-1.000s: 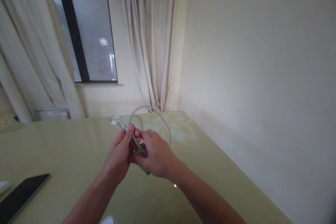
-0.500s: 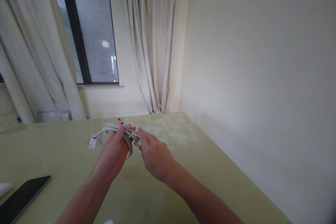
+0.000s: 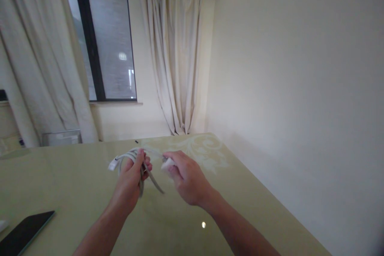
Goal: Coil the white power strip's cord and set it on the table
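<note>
My left hand (image 3: pixel 131 179) is closed around a coiled bundle of white cable (image 3: pixel 120 159), held just above the glossy yellow-green table (image 3: pixel 75 192). The loops stick out to the left of my fingers, and a loose strand hangs below them. My right hand (image 3: pixel 186 176) is beside it, pinching the cable's white end piece (image 3: pixel 168 163) between thumb and fingers. A short stretch of cable runs between the two hands.
A black tablet or phone (image 3: pixel 25 233) lies flat at the table's near left edge. Cream curtains (image 3: pixel 177 56) hang beside a dark-framed window (image 3: pixel 102 44) beyond the table. A plain wall (image 3: pixel 300 88) borders the table on the right.
The large loose loop has been gathered into the bundle in my left hand. My right hand has moved apart to the right, drawing the cable's end out. The view has tilted slightly upward.
</note>
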`<state>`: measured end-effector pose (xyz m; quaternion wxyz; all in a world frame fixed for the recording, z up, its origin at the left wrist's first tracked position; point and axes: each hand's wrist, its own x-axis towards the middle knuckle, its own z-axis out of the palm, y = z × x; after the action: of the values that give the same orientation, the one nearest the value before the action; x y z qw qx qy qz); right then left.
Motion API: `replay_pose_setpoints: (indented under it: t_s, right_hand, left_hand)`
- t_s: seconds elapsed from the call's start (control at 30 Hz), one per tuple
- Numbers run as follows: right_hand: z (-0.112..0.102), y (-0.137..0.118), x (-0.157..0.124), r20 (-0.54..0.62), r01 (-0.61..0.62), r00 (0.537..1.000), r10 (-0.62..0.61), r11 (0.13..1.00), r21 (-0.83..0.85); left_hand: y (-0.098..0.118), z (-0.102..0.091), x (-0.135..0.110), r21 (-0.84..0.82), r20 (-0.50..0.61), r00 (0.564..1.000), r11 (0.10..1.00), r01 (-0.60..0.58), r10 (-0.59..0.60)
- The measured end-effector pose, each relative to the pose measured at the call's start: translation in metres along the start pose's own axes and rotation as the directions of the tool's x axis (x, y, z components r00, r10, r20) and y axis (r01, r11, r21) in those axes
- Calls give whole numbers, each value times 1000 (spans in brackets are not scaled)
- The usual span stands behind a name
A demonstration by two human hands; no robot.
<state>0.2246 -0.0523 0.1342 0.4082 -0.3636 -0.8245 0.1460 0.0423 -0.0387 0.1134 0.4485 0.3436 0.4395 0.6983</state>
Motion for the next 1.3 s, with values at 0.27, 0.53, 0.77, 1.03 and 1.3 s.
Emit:
replay_pose_setpoints:
  t_s: [0.27, 0.53, 0.77, 1.03, 1.3]
  right_hand:
    - [-50, 51, 21, -522, -89, 713, 467, 799, 594]
    - [-91, 68, 22, -475, 208, 539, 695, 437, 875]
    - [-99, 77, 20, -695, 358, 322, 643, 597, 718]
    - [-78, 56, 28, -610, 340, 422, 670, 507, 792]
    - [-47, 36, 29, -497, 237, 587, 639, 451, 860]
  left_hand:
    - [23, -38, 21, 261, 73, 997, 964, -54, 36]
    - [33, -69, 44, 104, -157, 985, 993, -49, 65]
    - [26, -95, 61, 237, -304, 944, 970, -57, 129]
    - [15, -69, 51, 495, -21, 974, 849, -187, 227]
    - [3, -44, 38, 368, 130, 940, 865, -341, 315]
